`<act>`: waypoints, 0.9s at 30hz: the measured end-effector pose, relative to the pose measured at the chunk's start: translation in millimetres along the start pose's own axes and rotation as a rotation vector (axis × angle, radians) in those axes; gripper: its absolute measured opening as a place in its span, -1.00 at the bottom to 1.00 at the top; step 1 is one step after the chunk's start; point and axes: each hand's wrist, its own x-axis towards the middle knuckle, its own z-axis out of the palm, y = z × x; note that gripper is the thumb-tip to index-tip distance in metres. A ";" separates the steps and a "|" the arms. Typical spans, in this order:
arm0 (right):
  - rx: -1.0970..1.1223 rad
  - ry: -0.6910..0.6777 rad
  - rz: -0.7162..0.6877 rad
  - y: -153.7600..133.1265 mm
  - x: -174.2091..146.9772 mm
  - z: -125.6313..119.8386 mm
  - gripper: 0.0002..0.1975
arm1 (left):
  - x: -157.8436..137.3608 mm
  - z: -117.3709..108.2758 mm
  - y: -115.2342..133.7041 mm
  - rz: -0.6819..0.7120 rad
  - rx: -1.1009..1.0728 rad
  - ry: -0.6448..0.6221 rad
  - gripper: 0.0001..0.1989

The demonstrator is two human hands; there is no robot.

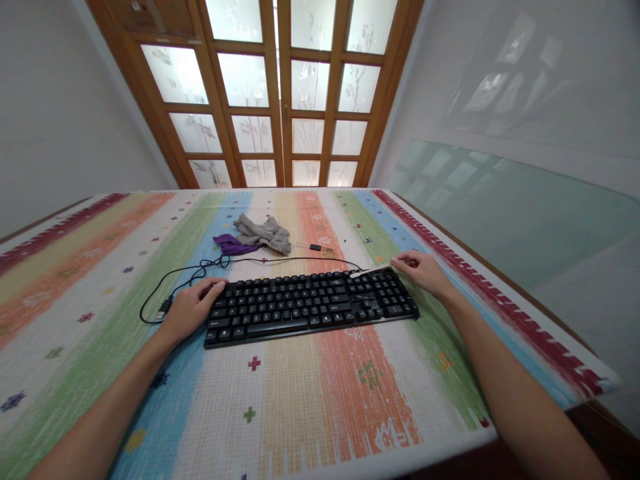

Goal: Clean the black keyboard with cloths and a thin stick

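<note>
Right hand (419, 270): thumb and fingers pinched on the outer end of a slim white stick (375, 270). Stick lies low across the keyboard's far right portion, its free end directed leftward from this hand.

Left hand (193, 308): fingers curled, thumb at the keyboard's far left corner; firmness of hold cannot be told.

Keyboard (300, 310): black, full-size, numeric pad at the right-hand end. Pale legends on keycaps and small markings at upper right, all too small to read. Position: between the two hands, touching the left, just beside and leftward of the right, long side toward the person.

Cable (295, 259): black, running from the keyboard's far side, knotted beyond the left hand, looped round to a USB plug (164, 309) just left of that hand.

Cloths, beyond and between the hands: grey cloth (265, 233); purple cloth (233, 245), touching the grey.

Small black item (315, 247): beyond the keyboard, left of the right hand; kind uncertain.

Tablecloth (220, 400): striped, multicoloured, small motifs. Spreads wide left of the left hand and nearer than both hands; right border, dark red and blue, beyond the right hand; near edge passes beneath the right forearm.
</note>
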 end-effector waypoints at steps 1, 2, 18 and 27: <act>0.001 -0.014 0.002 -2.3 -0.6 1.4 -0.48 | -0.1 -0.2 0.6 0.000 -0.001 -0.002 -0.45; 0.004 -0.022 0.007 -4.9 -1.2 2.9 -0.48 | -0.2 -0.3 1.2 -0.001 -0.001 -0.004 -0.45; 0.107 -0.017 0.113 -17.7 -2.8 -5.2 -0.37 | 0.2 -0.3 -1.4 0.017 0.007 0.006 -0.45; 0.059 0.026 0.152 -10.1 -1.3 -16.8 -0.40 | 0.1 -0.7 -1.3 0.014 0.013 -0.009 -0.45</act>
